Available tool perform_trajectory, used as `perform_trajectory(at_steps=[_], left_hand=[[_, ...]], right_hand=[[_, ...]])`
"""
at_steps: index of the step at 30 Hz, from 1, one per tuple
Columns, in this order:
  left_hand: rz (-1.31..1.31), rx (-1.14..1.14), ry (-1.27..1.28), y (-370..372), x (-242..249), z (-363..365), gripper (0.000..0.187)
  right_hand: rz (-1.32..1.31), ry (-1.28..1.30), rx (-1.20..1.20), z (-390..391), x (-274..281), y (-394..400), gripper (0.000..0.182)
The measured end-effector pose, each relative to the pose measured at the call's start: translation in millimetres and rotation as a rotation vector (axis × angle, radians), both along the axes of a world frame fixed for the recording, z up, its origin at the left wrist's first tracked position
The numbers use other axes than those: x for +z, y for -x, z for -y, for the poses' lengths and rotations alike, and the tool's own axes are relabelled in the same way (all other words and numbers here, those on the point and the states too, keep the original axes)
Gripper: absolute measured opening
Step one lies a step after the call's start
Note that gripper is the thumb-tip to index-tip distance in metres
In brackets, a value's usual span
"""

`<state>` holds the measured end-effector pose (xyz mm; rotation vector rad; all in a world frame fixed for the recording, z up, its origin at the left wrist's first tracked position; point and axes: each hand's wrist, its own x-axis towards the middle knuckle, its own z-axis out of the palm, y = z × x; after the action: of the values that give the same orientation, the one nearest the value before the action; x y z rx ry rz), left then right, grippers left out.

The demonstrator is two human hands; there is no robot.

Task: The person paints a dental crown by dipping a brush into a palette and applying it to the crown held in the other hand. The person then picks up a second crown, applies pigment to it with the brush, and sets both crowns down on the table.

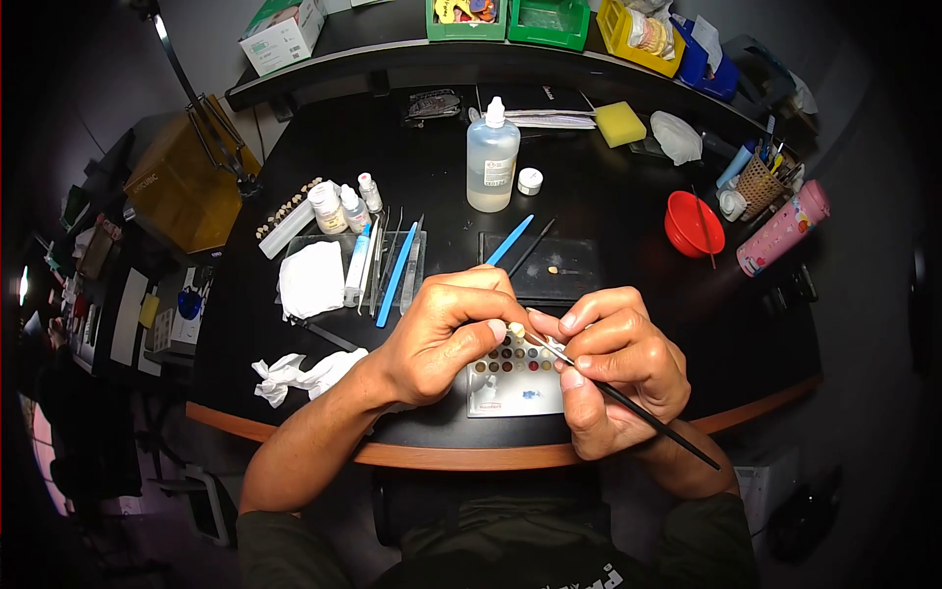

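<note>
My left hand (446,339) pinches a small cream tooth-shaped piece (516,330) between thumb and fingers. In my right hand (628,368) is a thin brush with a black handle (653,420), its tip pointing left, right by the tooth piece. Both hands hover close together over a white palette (510,401) with rows of coloured wells, partly covered by them. Behind the hands lies a dark slab (559,285) with a blue-handled tool (510,239) across its left side.
To the left are a folded white tissue (312,280), slim tools (397,280), small bottles (329,208) and crumpled tissue (304,378). A large clear bottle (491,162) stands behind. At right are a red bowl (687,231), a pink tumbler (785,228) and a yellow sponge (620,125).
</note>
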<state>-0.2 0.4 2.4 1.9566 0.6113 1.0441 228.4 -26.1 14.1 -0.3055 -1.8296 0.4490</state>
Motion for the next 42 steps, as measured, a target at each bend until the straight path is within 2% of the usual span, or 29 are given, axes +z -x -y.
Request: perform_trajectory(at_steps=[17, 32, 42], left_hand=[[0.003, 0.0, 0.0, 0.0, -0.7, -0.4, 0.041], [0.002, -0.009, 0.072, 0.2, 0.4, 2.5, 0.054], [-0.001, -0.005, 0.092, -0.4, 6.2, 4.3, 0.053]], right_hand=[[-0.042, -0.011, -0.033, -0.8, -1.1, 3.3, 0.017], [-0.059, 0.012, -0.02, -0.1, -1.8, 3.5, 0.017], [-0.056, 0.0, -0.04, -0.7, -2.3, 5.6, 0.019]])
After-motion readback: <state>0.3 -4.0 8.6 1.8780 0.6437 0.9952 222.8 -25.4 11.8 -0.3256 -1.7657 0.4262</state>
